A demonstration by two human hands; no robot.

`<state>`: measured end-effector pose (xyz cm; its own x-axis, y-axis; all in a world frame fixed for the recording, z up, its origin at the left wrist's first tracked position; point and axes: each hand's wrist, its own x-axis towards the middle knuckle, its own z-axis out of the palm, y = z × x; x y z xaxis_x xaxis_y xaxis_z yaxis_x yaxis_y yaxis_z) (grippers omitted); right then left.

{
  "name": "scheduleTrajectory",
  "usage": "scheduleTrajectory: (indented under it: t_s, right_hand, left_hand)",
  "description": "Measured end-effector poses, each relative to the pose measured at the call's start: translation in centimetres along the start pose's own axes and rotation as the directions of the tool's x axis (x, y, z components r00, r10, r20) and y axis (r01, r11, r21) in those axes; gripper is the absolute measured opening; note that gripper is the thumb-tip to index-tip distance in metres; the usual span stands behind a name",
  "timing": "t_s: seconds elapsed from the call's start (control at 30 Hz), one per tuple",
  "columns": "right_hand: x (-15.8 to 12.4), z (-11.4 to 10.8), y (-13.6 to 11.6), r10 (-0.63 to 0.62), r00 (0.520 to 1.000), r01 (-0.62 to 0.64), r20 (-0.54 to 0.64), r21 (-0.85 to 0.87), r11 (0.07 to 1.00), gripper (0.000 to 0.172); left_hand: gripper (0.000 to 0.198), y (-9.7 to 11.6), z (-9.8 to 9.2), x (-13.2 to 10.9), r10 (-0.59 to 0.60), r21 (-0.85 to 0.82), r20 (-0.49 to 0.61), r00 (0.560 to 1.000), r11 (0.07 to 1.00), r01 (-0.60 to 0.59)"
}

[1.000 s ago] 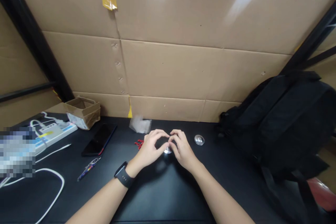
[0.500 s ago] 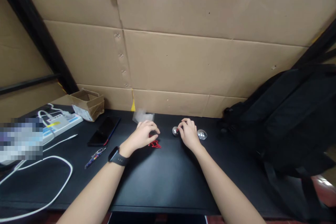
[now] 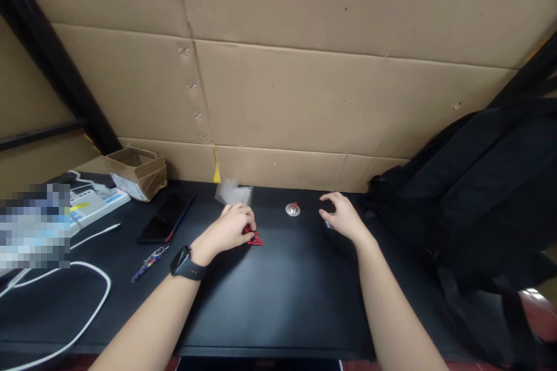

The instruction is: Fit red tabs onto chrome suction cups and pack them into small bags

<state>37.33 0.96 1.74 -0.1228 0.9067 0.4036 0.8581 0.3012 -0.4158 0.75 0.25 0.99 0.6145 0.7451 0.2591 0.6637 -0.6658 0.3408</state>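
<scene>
Black desk (image 3: 282, 290): right hand (image 3: 343, 217) mostly hides clear dome (image 3: 328, 225).

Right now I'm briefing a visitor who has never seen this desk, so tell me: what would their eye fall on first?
Most likely the tangle of red cord, bright on the black table and touching the curled left hand. Next comes the small silver disc with a red spot on top, lying alone between the hands. The right hand rests on the table close to the big black backpack, which fills the right side.
</scene>
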Motion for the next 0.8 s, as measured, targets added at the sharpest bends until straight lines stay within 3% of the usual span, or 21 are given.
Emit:
scheduleTrajectory:
  t_s: [0.1, 0.23, 0.57, 0.8]
  right_hand:
    - [-1.2, -1.5, 2.6, 0.075, 0.988, -0.072, 0.135, -0.028, 0.997, 0.044]
    - [-1.7, -1.7, 3.6, 0.100, 0.970, -0.108, 0.220, 0.026, 0.994, 0.050]
    - [-1.6, -1.6, 2.8, 0.151, 0.953, -0.172, 0.264, 0.059, 0.983, 0.046]
    - [-1.7, -2.7, 2.6, 0.165, 0.959, -0.190, 0.231, 0.093, 0.977, 0.043]
  left_hand:
    - [0.002, 0.1, 0.2, 0.0, -0.015, 0.030, 0.017, 1.000, 0.999, 0.014]
    - [0.006, 0.5, 0.3, 0.0, -0.017, 0.064, 0.004, 1.000, 0.998, 0.017]
    - [0.014, 2.1, -0.9, 0.7, -0.108, -0.052, -0.125, 0.986, 0.993, 0.102]
    - [0.014, 2.9, -0.6, 0.9, -0.149, -0.121, -0.206, 0.967, 0.985, 0.126]
